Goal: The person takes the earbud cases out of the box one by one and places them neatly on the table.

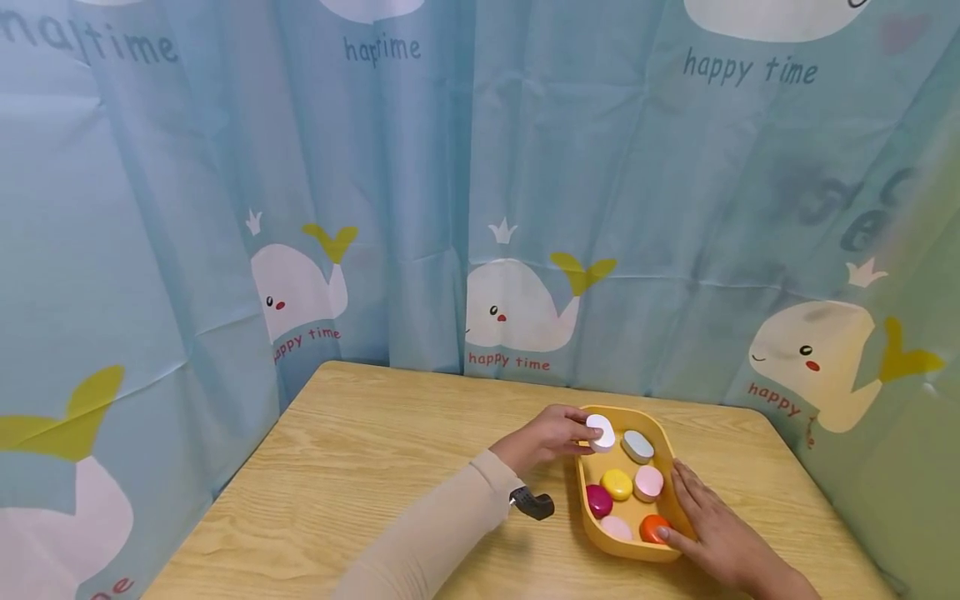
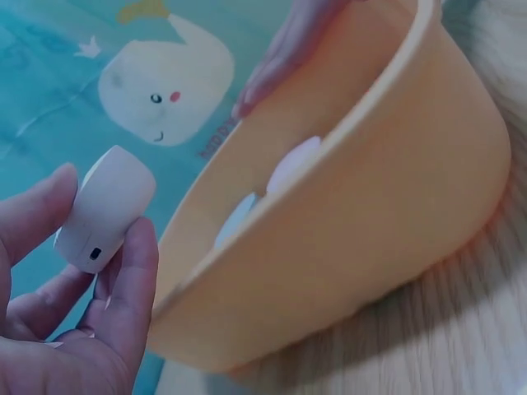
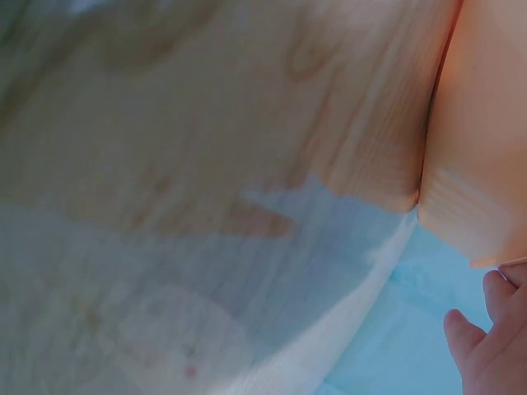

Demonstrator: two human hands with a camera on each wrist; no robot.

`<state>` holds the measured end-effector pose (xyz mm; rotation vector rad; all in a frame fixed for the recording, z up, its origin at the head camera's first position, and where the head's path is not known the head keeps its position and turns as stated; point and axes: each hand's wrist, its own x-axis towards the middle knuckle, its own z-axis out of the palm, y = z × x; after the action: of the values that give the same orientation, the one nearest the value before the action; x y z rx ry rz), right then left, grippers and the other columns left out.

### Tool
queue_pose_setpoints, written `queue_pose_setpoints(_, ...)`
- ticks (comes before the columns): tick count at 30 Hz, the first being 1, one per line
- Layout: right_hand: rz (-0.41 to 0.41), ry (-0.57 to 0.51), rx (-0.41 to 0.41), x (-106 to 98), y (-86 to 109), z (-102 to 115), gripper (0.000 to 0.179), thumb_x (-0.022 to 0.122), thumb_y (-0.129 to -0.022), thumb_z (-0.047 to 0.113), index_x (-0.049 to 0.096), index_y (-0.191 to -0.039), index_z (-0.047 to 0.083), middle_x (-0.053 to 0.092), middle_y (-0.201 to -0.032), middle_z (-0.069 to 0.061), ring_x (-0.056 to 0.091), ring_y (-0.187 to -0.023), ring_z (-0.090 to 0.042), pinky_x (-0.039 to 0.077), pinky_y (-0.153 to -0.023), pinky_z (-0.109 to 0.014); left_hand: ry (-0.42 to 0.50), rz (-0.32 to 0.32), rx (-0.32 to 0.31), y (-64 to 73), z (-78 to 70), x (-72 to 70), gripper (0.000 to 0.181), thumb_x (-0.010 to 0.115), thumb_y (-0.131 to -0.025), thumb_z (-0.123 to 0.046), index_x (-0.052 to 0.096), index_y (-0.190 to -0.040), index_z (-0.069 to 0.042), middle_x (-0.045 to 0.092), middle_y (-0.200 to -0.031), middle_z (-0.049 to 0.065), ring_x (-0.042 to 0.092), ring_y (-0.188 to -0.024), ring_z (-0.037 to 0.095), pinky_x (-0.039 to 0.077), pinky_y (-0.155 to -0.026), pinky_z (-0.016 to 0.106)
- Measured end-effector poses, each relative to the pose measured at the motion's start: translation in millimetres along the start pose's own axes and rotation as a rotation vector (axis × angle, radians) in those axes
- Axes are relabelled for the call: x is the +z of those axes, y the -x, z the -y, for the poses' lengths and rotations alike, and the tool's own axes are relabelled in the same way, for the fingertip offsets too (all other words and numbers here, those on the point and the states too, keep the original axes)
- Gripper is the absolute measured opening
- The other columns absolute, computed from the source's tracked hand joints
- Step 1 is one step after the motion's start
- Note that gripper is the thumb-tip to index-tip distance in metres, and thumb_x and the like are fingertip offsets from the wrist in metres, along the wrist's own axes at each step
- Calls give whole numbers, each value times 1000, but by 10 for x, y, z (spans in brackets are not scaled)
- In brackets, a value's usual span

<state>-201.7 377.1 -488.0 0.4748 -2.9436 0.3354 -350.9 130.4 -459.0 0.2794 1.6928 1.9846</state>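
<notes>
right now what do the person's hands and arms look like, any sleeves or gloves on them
The left hand is ungloved, below a long, plain beige sleeve. A black, curved piece shows beside the sleeve's end; whether it's attached is unclear. The right hand is ungloved too, with no sleeve in view.

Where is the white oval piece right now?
In the head view, the white piece is pinched in the person's left hand by the far left corner of the yellow tray, just left of the grey piece lying inside.
</notes>
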Motion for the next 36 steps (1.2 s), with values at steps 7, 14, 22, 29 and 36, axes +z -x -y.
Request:
queue_pose_setpoints(7,27,-40,40,-13,27,15,87,58,-93,52,26,-149,-7,20,-156,-22,25,-137,-45,-9,-100,-11,9,6,-15,62,-7,-197,27,69,-88,3,64,-114,7,65,-99,12,68,-89,25,52,-89,48)
queue_pose_setpoints(14,22,-43,33,-11,43,4,86,58,-94,50,25,-150,-6,19,-157,-22,26,-137,-45,-8,-99,-7,-19,17,0,131,22,-436,28,68,-89,3,63,-115,8,64,-100,12,67,-88,23,49,-93,51)
queue_pose_setpoints(22,34,-59,36,4,55,3,86,58,-94,49,24,-150,-7,19,-156,-22,27,-136,-46,-10,-93,-4,-71,-29,7,232,70,-637,26,68,-88,5,64,-113,9,64,-99,13,66,-89,24,49,-92,52)
queue_pose_setpoints(29,44,-72,39,-15,31,0,85,57,-95,49,23,-150,-6,18,-157,-22,25,-137,-46,-11,-90,-2,-118,-56,-10,254,110,-753,31,68,-88,4,62,-117,10,66,-99,14,68,-91,27,51,-89,50)
queue_pose_setpoints(36,26,-48,25,-20,4,25,85,57,-95,49,24,-150,-7,18,-157,-22,25,-137,-45,-11,-91,-1,-124,-100,-30,288,177,-854,34,67,-86,8,61,-119,11,65,-99,16,67,-90,29,56,-82,44)
